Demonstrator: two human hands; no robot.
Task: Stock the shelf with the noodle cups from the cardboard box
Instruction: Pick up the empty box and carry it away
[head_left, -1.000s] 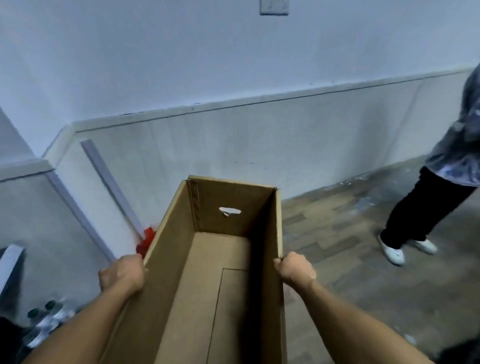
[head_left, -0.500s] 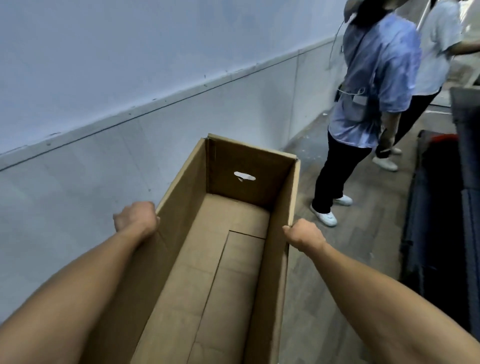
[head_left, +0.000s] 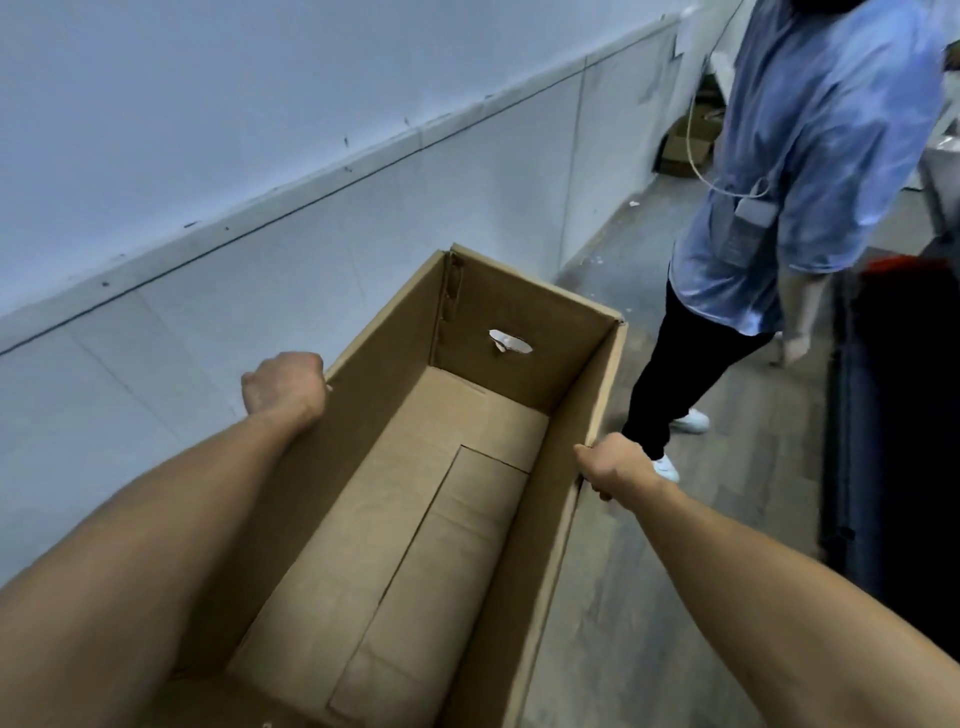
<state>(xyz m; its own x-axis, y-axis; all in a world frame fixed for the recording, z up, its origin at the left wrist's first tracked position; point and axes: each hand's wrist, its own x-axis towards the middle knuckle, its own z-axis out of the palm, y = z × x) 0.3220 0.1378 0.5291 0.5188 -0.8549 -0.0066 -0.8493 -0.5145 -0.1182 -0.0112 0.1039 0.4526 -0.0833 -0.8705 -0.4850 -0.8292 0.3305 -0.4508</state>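
Swinging further round since half a second ago, the view now brings the bystander in the blue shirt (head_left: 810, 171) close beyond the far right corner of the cardboard box (head_left: 415, 519), which is carried empty, no noodle cups inside. The left hand (head_left: 283, 387) curls over the box's left wall and the right hand (head_left: 613, 470) grips its right rim; both should hold firm and level; I judge the carrier ought to steer the box's far end clear of that person, keeping to the wall (head_left: 260, 156) on the box's left.

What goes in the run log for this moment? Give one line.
cardboard box: empty, carried | left hand: grips left wall | right hand: grips right wall | bystander: ahead right
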